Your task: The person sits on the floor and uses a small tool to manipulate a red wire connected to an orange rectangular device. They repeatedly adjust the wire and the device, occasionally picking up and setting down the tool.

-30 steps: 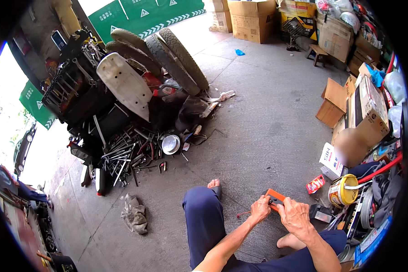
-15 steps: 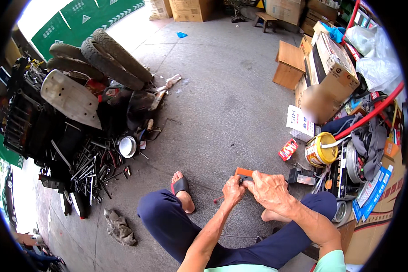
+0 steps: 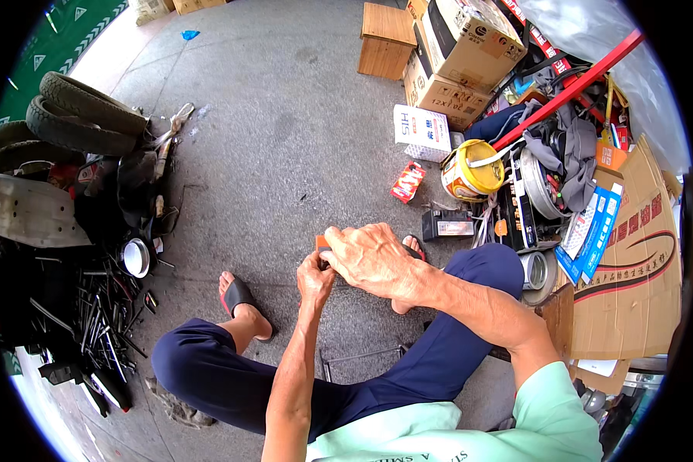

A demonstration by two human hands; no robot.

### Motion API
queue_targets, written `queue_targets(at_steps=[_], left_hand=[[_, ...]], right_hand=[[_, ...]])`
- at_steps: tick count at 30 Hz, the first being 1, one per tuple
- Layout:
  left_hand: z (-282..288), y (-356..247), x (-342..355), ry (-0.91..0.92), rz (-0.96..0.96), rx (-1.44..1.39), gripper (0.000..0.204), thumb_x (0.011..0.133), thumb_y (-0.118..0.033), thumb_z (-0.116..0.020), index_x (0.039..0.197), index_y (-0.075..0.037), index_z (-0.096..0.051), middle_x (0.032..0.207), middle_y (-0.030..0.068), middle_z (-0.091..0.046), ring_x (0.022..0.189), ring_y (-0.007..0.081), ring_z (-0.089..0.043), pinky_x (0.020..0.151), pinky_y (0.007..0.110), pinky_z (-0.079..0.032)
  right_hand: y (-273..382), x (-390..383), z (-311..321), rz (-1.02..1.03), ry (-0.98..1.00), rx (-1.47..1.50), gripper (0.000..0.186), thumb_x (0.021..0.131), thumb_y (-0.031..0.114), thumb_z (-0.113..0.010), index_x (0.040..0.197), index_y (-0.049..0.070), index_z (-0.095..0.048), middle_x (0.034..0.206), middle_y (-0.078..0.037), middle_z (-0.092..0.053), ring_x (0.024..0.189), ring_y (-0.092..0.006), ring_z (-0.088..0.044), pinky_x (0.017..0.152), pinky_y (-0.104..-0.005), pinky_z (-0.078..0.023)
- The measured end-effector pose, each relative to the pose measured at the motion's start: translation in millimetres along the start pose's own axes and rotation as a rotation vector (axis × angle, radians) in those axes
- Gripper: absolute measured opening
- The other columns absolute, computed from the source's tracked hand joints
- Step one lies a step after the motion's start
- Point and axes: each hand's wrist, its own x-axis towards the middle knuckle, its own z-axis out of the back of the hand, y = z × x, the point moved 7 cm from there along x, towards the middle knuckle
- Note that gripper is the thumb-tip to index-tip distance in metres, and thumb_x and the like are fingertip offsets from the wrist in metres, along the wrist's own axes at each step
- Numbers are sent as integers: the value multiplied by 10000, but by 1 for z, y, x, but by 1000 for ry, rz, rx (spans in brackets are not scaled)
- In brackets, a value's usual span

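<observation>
Head view, and you've got both hands on a small orange thing point(image 3: 323, 243), mostly covered by your fingers, out in front of you over the grey floor point(image 3: 285, 138). Your left hand point(image 3: 316, 279) pinches its near side; your right hand point(image 3: 377, 260) closes over it from the right. Off to your right, there's a black battery point(image 3: 443, 225), a red box point(image 3: 408, 182) and a yellow bucket point(image 3: 472, 171); over on your left, metal tools point(image 3: 104, 331) lie heaped near a silver bowl point(image 3: 135, 258), worn tyres point(image 3: 77, 132) beyond.
</observation>
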Motion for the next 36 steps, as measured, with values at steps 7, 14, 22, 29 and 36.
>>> queue_targets(at_steps=[7,14,22,29,36], left_hand=[[3,18,3,-8,84,-220,208,740,-169,-638,904,-40,-632,737,87,-646,661,142,-591,629,301,-460],[7,-3,0,2,34,16,203,728,-161,-663,887,-41,-631,692,67,-626,629,111,-550,621,286,-451],[-2,-16,-6,32,131,-342,227,760,-157,-674,924,-4,-639,806,18,-656,739,89,-561,683,263,-465],[3,0,1,-111,-133,224,324,783,-306,-646,930,-21,-607,853,152,-650,788,250,-625,682,352,-494],[-31,21,21,139,-106,-153,176,800,-147,-656,889,5,-662,842,40,-656,790,119,-597,695,262,-489]], right_hand=[[20,-1,7,171,-110,0,221,798,185,-572,897,12,-477,833,-148,-535,735,-305,-602,609,-407,-493],[10,-3,4,172,-128,1,205,804,150,-549,916,7,-453,861,-141,-500,785,-315,-581,617,-391,-489],[1,-8,-5,80,-132,-38,221,792,153,-562,903,-5,-454,825,-170,-526,733,-302,-602,585,-401,-488],[12,5,-29,241,-114,-21,334,719,142,-564,1003,1,-458,960,-190,-502,850,-325,-577,656,-414,-478],[-8,-12,-22,61,-120,-175,362,876,342,-511,845,-18,-541,666,-158,-605,575,-314,-635,470,-426,-502]])
